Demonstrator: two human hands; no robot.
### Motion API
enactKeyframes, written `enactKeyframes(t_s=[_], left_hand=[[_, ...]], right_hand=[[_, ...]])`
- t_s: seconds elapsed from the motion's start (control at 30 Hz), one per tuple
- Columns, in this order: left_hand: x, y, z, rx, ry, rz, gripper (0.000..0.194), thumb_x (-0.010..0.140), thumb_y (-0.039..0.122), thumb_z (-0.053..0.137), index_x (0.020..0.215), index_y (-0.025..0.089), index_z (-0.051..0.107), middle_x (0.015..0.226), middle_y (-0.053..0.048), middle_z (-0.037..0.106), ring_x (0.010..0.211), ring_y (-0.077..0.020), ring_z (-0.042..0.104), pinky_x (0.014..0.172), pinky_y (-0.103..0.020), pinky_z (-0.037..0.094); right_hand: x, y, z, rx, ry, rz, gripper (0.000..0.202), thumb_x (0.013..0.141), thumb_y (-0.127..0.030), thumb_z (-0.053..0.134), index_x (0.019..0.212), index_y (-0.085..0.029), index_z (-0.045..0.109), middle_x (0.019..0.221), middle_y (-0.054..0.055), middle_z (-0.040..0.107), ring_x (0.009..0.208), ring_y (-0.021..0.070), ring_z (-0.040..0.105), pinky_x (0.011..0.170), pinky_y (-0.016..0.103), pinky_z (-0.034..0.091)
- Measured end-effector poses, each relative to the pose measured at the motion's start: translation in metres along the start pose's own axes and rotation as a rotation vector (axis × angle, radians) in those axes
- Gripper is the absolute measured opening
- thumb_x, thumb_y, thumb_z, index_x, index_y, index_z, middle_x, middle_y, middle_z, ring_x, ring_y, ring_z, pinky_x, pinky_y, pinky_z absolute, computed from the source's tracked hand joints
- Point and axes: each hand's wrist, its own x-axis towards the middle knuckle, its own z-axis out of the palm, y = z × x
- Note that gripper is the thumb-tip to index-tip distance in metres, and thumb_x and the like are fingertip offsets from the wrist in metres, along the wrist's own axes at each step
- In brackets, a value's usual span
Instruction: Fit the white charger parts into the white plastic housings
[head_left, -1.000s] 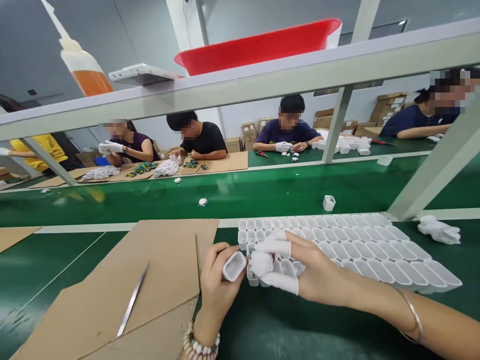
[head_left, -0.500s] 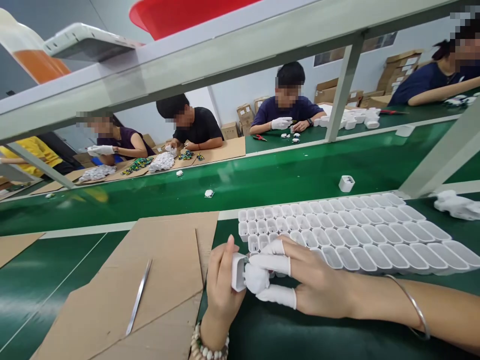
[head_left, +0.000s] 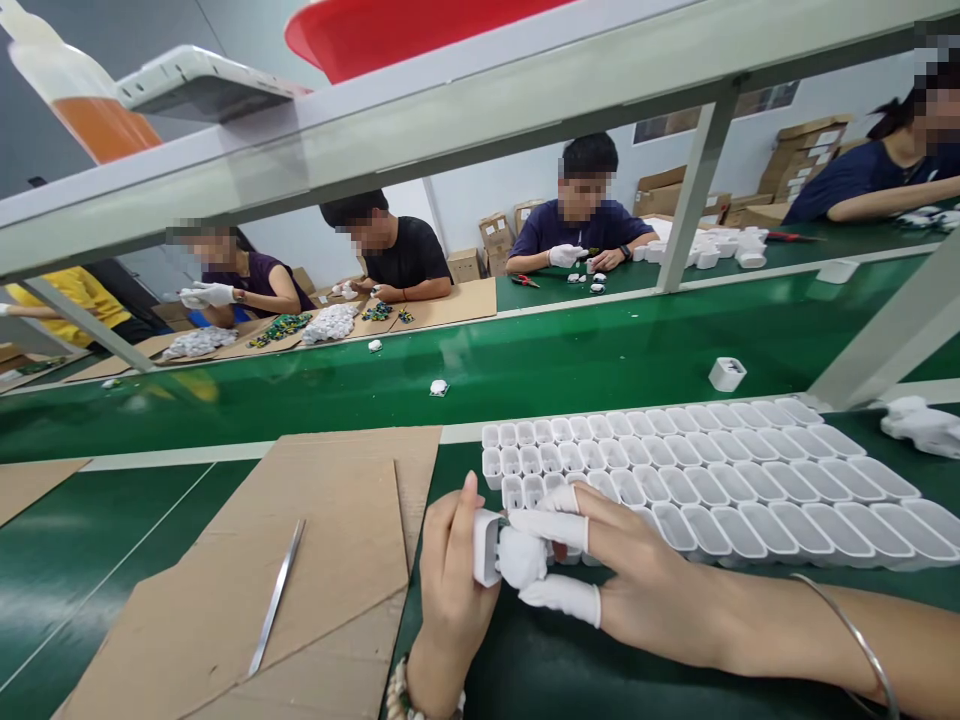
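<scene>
My left hand (head_left: 454, 570) is closed round a small white cup (head_left: 486, 548), its opening turned to the right. My right hand (head_left: 622, 560), with white covers on several fingers, grips a rounded white piece (head_left: 523, 558) at the mouth of the cup. Something dark green shows between cup and piece, too small to tell. Behind my right hand stand rows of open white cups (head_left: 750, 480) on the green table; small dark bits lie in some at the left end.
Cardboard (head_left: 315, 540) with metal tweezers (head_left: 276, 598) lies at the left. A green belt (head_left: 525, 360) beyond carries a lone white cup (head_left: 727, 374) and small white pieces. A shelf frame (head_left: 375, 150) crosses above. Several people sit across the belt.
The view has shifted slightly, so most things sit a little further right. The small white pieces on the belt have moved right. Both hands keep their holds, cup and white piece still together.
</scene>
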Motion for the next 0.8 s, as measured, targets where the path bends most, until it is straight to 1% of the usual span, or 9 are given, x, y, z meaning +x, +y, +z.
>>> enactKeyframes(t_s=[0.17,0.3,0.43,0.5,0.53,0.6,0.7,0.8], left_hand=[[-0.0005,-0.0006,0.0005,0.034,-0.017,0.022,0.063,0.090,0.006,0.051,0.149,0.014,0.031,0.103,-0.013,0.055,0.094,-0.0209,0.056,0.082,-0.032,0.052],[-0.0006,0.0003,0.0016,0.035,-0.039,0.014,0.063,0.090,0.005,0.049,0.149,0.016,0.031,0.103,-0.012,0.055,0.095,-0.0211,0.056,0.083,-0.033,0.051],[-0.0007,0.0010,0.0017,0.010,-0.050,-0.006,0.061,0.091,0.007,0.048,0.149,0.016,0.032,0.101,-0.012,0.054,0.093,-0.0208,0.055,0.081,-0.031,0.051],[-0.0009,0.0013,0.0015,0.016,-0.060,-0.021,0.061,0.091,0.007,0.048,0.149,0.017,0.032,0.101,-0.011,0.054,0.093,-0.0207,0.055,0.080,-0.031,0.051],[-0.0011,0.0015,0.0014,0.023,-0.063,-0.027,0.060,0.092,0.007,0.048,0.149,0.017,0.032,0.100,-0.011,0.054,0.092,-0.0207,0.055,0.080,-0.031,0.051],[-0.0019,0.0022,0.0015,0.036,-0.065,-0.028,0.060,0.092,0.007,0.047,0.149,0.017,0.032,0.100,-0.011,0.054,0.092,-0.0206,0.055,0.079,-0.031,0.051],[-0.0038,0.0040,0.0027,0.031,-0.099,-0.008,0.061,0.092,0.006,0.047,0.150,0.017,0.030,0.103,-0.013,0.054,0.094,-0.0213,0.054,0.081,-0.033,0.050],[-0.0055,0.0058,0.0048,0.001,-0.132,-0.025,0.061,0.092,0.007,0.047,0.150,0.017,0.030,0.106,-0.013,0.053,0.097,-0.0216,0.054,0.082,-0.033,0.049]], right_hand=[[0.0015,0.0003,-0.0020,0.011,-0.045,0.060,0.035,0.093,-0.029,0.059,0.127,-0.031,0.053,0.081,0.002,0.054,0.071,0.0154,0.052,0.065,0.028,0.049],[-0.0003,0.0030,-0.0019,0.011,-0.081,0.144,0.026,0.092,-0.032,0.060,0.118,-0.028,0.060,0.084,0.003,0.056,0.075,0.0161,0.055,0.068,0.029,0.050],[-0.0030,0.0064,0.0002,0.035,-0.098,0.283,0.036,0.088,-0.037,0.065,0.120,-0.026,0.053,0.088,0.002,0.059,0.076,0.0169,0.058,0.069,0.032,0.051],[-0.0029,0.0069,0.0008,0.058,-0.097,0.343,0.034,0.086,-0.039,0.067,0.113,-0.024,0.054,0.086,0.001,0.060,0.075,0.0165,0.058,0.068,0.031,0.050],[-0.0025,0.0068,0.0009,0.061,-0.093,0.351,0.029,0.086,-0.040,0.068,0.107,-0.023,0.056,0.084,0.001,0.060,0.075,0.0162,0.058,0.067,0.031,0.050],[-0.0014,0.0063,0.0011,0.043,-0.079,0.319,0.023,0.087,-0.041,0.065,0.093,-0.021,0.057,0.080,0.001,0.060,0.073,0.0159,0.056,0.066,0.030,0.048],[-0.0001,0.0062,0.0018,-0.003,-0.076,0.275,0.029,0.091,-0.046,0.058,0.081,-0.019,0.056,0.076,0.003,0.058,0.069,0.0162,0.053,0.063,0.031,0.046],[-0.0001,0.0067,0.0028,-0.014,-0.079,0.274,0.032,0.091,-0.048,0.057,0.080,-0.018,0.057,0.075,0.003,0.058,0.069,0.0166,0.053,0.063,0.031,0.047]])
